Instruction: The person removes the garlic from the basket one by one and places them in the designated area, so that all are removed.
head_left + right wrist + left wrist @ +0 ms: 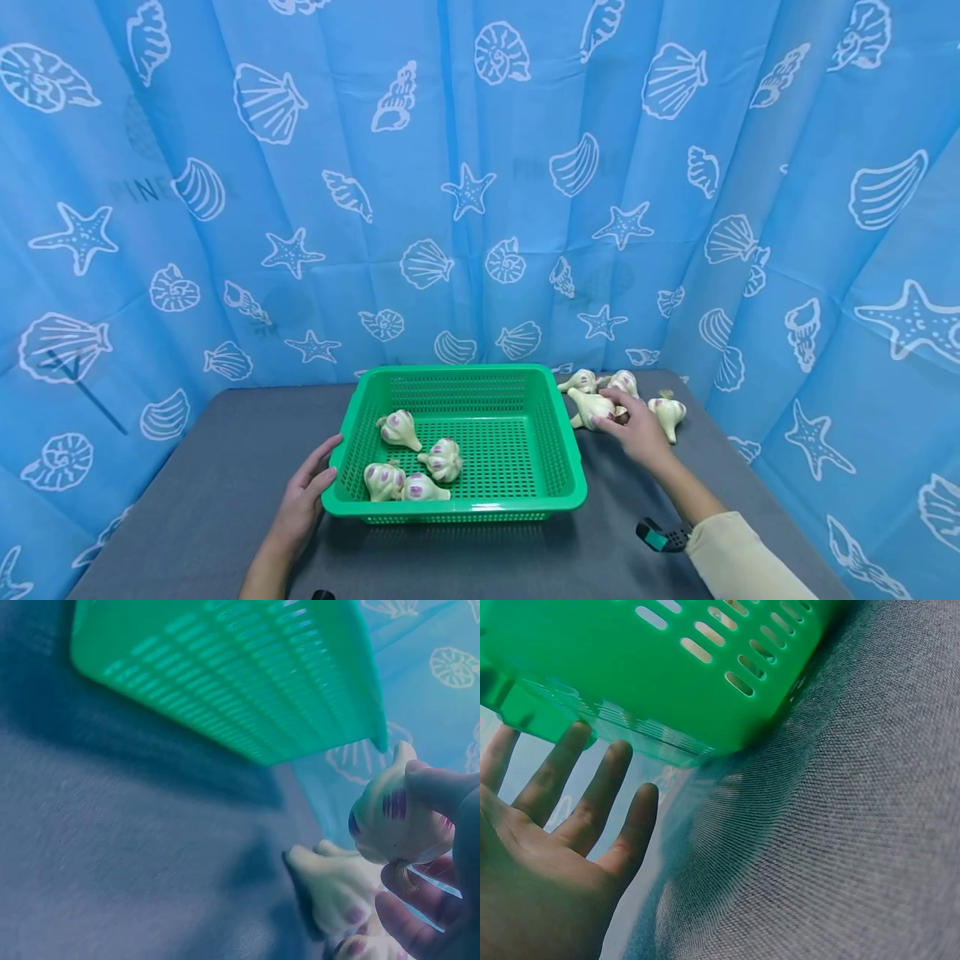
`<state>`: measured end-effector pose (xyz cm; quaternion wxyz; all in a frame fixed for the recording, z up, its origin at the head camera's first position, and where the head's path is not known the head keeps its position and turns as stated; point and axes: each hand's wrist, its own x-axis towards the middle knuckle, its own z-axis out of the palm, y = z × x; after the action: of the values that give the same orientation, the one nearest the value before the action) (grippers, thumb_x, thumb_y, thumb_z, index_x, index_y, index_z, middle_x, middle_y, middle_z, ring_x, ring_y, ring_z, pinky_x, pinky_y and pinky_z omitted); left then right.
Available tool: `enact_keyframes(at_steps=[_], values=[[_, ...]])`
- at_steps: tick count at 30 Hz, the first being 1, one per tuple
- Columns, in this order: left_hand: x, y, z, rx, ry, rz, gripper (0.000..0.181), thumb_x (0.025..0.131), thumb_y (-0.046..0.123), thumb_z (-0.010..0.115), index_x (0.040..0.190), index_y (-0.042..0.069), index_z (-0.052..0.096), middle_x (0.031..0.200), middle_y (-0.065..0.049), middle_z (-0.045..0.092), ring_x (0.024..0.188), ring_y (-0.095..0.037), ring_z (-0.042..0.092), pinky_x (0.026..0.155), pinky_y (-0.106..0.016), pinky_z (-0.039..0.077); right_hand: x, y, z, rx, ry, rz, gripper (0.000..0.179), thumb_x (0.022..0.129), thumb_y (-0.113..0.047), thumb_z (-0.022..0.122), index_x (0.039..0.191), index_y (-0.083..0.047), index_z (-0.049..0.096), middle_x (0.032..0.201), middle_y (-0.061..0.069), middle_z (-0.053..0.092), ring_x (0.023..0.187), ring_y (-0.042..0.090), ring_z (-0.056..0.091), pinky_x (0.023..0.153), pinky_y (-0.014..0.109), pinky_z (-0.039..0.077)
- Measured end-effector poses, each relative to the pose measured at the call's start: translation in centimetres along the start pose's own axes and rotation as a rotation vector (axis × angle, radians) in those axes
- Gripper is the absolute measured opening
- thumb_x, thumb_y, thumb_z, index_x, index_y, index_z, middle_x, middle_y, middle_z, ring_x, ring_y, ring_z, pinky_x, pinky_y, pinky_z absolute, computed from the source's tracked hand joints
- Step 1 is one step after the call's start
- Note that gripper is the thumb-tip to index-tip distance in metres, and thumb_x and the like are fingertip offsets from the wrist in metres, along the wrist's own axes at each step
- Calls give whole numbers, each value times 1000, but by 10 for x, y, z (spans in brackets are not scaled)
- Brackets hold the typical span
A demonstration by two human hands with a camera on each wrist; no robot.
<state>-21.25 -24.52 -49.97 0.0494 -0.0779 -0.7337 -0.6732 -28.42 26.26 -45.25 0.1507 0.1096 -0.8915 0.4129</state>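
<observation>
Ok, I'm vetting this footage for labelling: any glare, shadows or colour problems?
Head view: a small white glare on the near rim of the green basket; left wrist view: the left hand looks dim, its lower palm darkest; right wrist view: a bluish cast overall, with soft dark shadows on the tabletop.

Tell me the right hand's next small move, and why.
Probably lift the garlic bulb left over the rim of the green basket: the right hand pinches it beside the basket, where four bulbs lie leftward, leaving the right part bare.
</observation>
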Motion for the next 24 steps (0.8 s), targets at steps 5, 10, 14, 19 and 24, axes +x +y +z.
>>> enact_keyframes(at_steps=[5,10,14,19,24], values=[[0,-1,0,-3,-5,-6,50,105,22,43,152,7,30,149,-25,30,112,4,50,85,-21,46,-6,8,2,-50,-23,9,47,86,-11,74,127,5,58,107,19,61,72,21,51,61,30,42],[1,-1,-1,-2,3,-18,50,105,24,44,152,8,31,148,-24,31,111,4,50,85,-22,47,-11,14,3,-123,-53,33,48,85,-14,76,126,4,59,109,20,62,80,27,57,67,38,46],[1,-1,0,8,9,-20,51,105,24,44,152,8,31,148,-24,32,111,3,51,85,-22,47,-15,17,3,-149,-74,34,49,84,-17,77,125,5,60,121,24,61,100,36,61,79,47,49],[2,-2,0,7,16,-33,52,104,25,46,152,10,31,149,-23,31,111,4,50,85,-21,47,-16,19,2,-193,-87,42,48,83,-18,78,123,3,63,123,22,61,103,36,59,81,50,47],[3,-4,0,1,22,-28,52,104,25,47,151,10,32,149,-22,32,112,3,51,85,-22,48,-16,20,0,-232,-100,61,46,81,-20,79,120,0,65,109,14,65,93,28,59,75,45,46]])
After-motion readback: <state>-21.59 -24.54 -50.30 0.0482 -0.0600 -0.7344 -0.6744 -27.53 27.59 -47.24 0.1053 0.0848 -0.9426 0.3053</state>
